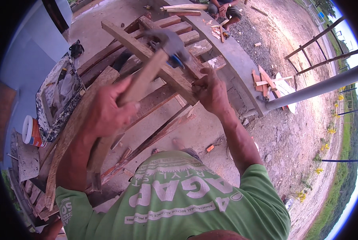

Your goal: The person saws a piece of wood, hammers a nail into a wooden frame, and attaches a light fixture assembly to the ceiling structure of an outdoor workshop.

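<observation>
My left hand (109, 108) is closed round the wooden handle (143, 76) of a hammer, whose grey head (167, 42) is raised over stacked lumber at the upper middle. My right hand (213, 92) has its fingers closed at the lower end of a long wooden board (129, 42), beside a shorter reddish piece (193, 66); whether a nail is between the fingers I cannot make out. More rough planks (177, 30) lie crosswise beneath. A small blue object (175, 62) shows partly behind the hammer.
At left stand a paint-spattered tool box (47, 102) and a white bucket (29, 130). A concrete ledge (241, 76) with wood offcuts (263, 80) runs at right, near a grey post (311, 88) and a metal frame (315, 40). Another person (223, 12) sits at the top.
</observation>
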A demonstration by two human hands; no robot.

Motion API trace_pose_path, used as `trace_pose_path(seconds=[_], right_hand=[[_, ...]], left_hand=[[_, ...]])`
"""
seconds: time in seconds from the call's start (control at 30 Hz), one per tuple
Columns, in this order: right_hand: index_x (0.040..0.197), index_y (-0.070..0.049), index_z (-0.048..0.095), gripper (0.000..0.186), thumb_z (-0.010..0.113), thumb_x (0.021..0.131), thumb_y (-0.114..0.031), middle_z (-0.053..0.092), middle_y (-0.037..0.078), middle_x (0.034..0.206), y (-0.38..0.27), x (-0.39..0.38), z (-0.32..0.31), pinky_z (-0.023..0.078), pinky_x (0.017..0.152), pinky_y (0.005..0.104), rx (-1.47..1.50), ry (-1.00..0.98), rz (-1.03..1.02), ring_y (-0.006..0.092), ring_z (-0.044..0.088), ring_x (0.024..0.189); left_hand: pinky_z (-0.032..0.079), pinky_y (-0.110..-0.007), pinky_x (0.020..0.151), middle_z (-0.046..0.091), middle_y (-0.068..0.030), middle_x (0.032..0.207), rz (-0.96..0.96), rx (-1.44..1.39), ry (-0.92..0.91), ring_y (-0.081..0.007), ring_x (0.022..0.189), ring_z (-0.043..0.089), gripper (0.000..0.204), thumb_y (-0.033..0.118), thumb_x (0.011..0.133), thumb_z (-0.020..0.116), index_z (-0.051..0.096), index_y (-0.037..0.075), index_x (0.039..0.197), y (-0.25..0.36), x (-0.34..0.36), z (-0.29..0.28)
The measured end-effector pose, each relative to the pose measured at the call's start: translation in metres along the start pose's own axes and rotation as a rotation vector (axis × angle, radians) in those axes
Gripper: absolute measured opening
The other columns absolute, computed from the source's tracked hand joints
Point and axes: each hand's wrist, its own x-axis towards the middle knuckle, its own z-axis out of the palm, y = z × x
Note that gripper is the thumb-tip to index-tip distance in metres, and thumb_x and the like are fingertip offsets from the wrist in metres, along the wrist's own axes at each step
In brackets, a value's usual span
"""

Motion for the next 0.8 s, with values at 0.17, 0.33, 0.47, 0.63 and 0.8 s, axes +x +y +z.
trace_pose_path(seconds=[0.17, 0.33, 0.47, 0.63, 0.8], right_hand=[[0.119, 0.0, 0.048, 0.043, 0.07, 0.081, 0.0, 0.072, 0.015, 0.084, -0.008, 0.005, 0.003, 0.055, 0.073, 0.036, -0.02, 0.006, -0.042, 0.0282, 0.072, 0.08], [0.115, -0.001, 0.048, 0.042, 0.071, 0.08, -0.001, 0.073, 0.013, 0.085, -0.003, 0.0, -0.002, 0.055, 0.075, 0.036, -0.076, -0.002, -0.008, 0.0264, 0.072, 0.079], [0.126, -0.004, 0.051, 0.056, 0.078, 0.077, -0.006, 0.072, 0.012, 0.098, 0.004, -0.015, -0.005, 0.055, 0.075, 0.036, 0.016, 0.034, -0.041, 0.0244, 0.07, 0.083], [0.129, -0.002, 0.057, 0.057, 0.078, 0.077, -0.012, 0.069, 0.017, 0.115, 0.009, -0.037, -0.007, 0.054, 0.084, 0.0405, -0.087, -0.031, -0.013, 0.03, 0.069, 0.099], [0.116, 0.001, 0.065, 0.032, 0.068, 0.086, -0.009, 0.068, 0.019, 0.115, 0.01, -0.03, 0.018, 0.053, 0.086, 0.0397, 0.032, 0.082, -0.072, 0.0325, 0.067, 0.1]], left_hand=[[0.046, -0.024, 0.046, 0.06, -0.0011, 0.074, 0.137, -0.233, 0.335, -0.0069, 0.051, 0.055, 0.055, 0.007, 0.087, 0.066, 0.052, -0.003, 0.138, 0.014, 0.011, -0.016], [0.046, -0.024, 0.046, 0.059, -0.0005, 0.072, -0.159, -0.007, -0.254, -0.0068, 0.052, 0.055, 0.055, 0.005, 0.087, 0.065, 0.05, -0.006, 0.138, -0.006, -0.003, 0.012], [0.047, -0.023, 0.047, 0.06, -0.0022, 0.076, -0.064, -0.09, -0.067, -0.0072, 0.054, 0.057, 0.054, 0.002, 0.087, 0.064, 0.049, -0.007, 0.138, 0.0, -0.01, -0.008], [0.049, -0.025, 0.05, 0.06, -0.0065, 0.082, -0.042, -0.261, 0.095, -0.0099, 0.057, 0.059, 0.061, -0.001, 0.086, 0.06, 0.041, -0.01, 0.144, -0.008, -0.017, -0.006], [0.051, -0.024, 0.053, 0.063, -0.0059, 0.088, -0.083, -0.243, 0.009, -0.0085, 0.06, 0.06, 0.058, 0.002, 0.086, 0.064, 0.046, -0.009, 0.141, -0.024, -0.019, 0.017]])
